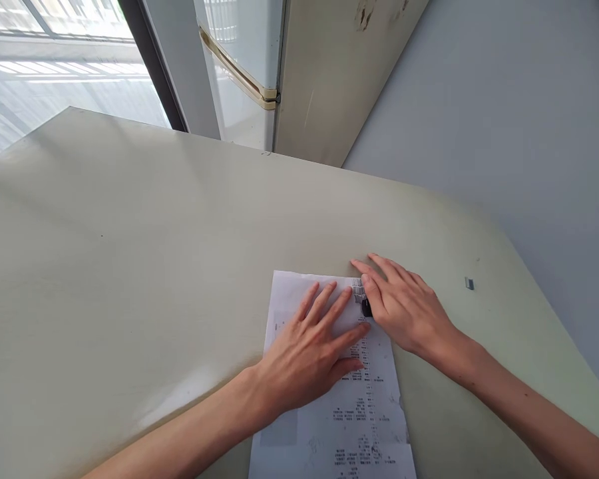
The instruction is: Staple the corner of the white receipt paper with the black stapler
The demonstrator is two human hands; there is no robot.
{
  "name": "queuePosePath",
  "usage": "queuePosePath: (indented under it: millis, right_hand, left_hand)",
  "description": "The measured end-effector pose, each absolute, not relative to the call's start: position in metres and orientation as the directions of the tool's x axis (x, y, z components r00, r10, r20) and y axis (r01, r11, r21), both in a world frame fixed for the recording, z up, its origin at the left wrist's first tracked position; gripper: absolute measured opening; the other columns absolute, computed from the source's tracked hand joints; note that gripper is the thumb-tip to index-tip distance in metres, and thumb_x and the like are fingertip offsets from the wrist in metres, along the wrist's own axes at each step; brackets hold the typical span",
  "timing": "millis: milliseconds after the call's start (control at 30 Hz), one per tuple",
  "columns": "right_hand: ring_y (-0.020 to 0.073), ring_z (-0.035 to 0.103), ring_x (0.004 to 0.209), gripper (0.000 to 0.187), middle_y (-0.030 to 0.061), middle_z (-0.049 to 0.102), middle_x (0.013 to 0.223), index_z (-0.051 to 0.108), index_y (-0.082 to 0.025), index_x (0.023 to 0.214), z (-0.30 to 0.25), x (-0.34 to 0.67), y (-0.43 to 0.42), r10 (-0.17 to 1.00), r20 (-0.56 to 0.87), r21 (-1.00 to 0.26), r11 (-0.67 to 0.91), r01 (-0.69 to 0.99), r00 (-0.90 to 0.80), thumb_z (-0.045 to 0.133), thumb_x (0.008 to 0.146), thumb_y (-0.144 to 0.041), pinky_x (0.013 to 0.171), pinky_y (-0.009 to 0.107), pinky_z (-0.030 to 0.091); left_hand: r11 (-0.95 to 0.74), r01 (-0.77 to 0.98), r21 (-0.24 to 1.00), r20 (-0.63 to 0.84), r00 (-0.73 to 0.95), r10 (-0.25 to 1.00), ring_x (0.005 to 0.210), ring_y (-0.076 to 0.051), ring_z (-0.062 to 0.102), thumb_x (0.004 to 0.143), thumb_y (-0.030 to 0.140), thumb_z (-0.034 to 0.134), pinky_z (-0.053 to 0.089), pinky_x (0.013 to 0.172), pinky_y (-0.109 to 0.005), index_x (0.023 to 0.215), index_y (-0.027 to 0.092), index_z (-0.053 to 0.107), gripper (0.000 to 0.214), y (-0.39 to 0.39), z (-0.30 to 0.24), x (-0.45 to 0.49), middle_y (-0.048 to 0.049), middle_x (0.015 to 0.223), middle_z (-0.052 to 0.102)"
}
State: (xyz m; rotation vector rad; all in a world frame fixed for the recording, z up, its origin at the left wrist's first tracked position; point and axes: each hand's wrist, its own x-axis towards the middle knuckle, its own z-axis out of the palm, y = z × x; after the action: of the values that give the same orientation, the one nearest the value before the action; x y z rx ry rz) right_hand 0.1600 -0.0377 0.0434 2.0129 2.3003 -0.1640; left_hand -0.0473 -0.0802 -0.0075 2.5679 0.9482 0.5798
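Observation:
A printed sheet of paper [339,406] lies on the pale green table [130,266], near its front edge. My left hand [312,346] rests flat on the upper half of the sheet, fingers stretched out and spread. My right hand [404,306] lies at the sheet's top right corner, fingers extended and pressing on the paper's edge. A small black object [366,307] sits on the paper between the two hands, touching my right thumb; I cannot make out what it is.
A small grey metal piece [469,284] lies on the table to the right of my right hand. A white fridge [249,66] stands behind the table's far edge, a window [54,60] to its left and a grey wall [504,133] on the right.

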Motion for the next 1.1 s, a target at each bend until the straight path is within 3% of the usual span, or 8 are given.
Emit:
queuePosePath:
  millis: [500, 833, 967, 1100]
  right_hand:
    - [0.0312, 0.05, 0.147, 0.057, 0.0115, 0.051, 0.164, 0.053, -0.028, 0.158, 0.041, 0.156, -0.036, 0.98, -0.126, -0.014, 0.152, 0.988, -0.153, 0.02, 0.112, -0.038, 0.114, 0.056, 0.044]
    - [0.0341, 0.048, 0.149, 0.056, 0.016, 0.049, 0.163, 0.046, -0.025, 0.163, 0.043, 0.146, -0.035, 0.973, -0.163, 0.062, 0.173, 0.983, -0.161, 0.023, 0.112, -0.034, 0.115, 0.056, 0.043]
    - [0.0328, 0.042, 0.153, 0.057, 0.0145, 0.045, 0.166, 0.048, -0.026, 0.161, 0.047, 0.152, -0.032, 0.968, -0.197, -0.054, 0.146, 0.988, -0.154, 0.021, 0.112, -0.039, 0.12, 0.056, 0.038]
    - [0.0231, 0.05, 0.148, 0.057, 0.0049, 0.058, 0.157, 0.063, -0.029, 0.144, 0.05, 0.168, -0.036, 0.973, -0.13, -0.386, 0.129, 0.914, -0.192, 0.018, 0.113, -0.045, 0.122, 0.045, 0.039]
  left_hand:
    - [-0.742, 0.51, 0.434, 0.294, 0.699, 0.652, 0.162, -0.038, 0.021, 0.105, 0.046, 0.061, 0.023, 0.13, -0.065, 0.151, 0.031, 0.058, 0.049, -0.077, -0.008, -0.051, -0.0098, 0.176, 0.024]
    - [-0.752, 0.519, 0.407, 0.271, 0.717, 0.642, 0.161, -0.039, 0.025, 0.106, 0.047, 0.057, 0.024, 0.13, -0.064, 0.15, 0.029, 0.06, 0.048, -0.079, -0.005, -0.054, -0.0137, 0.173, 0.032]
    - [-0.753, 0.512, 0.413, 0.297, 0.706, 0.643, 0.161, -0.038, 0.027, 0.106, 0.047, 0.058, 0.024, 0.13, -0.064, 0.148, 0.028, 0.062, 0.047, -0.08, -0.008, -0.057, -0.0126, 0.172, 0.035]
    - [-0.746, 0.515, 0.421, 0.29, 0.704, 0.649, 0.16, -0.039, 0.028, 0.106, 0.048, 0.056, 0.026, 0.129, -0.064, 0.148, 0.027, 0.062, 0.048, -0.082, -0.009, -0.058, -0.0144, 0.17, 0.038]
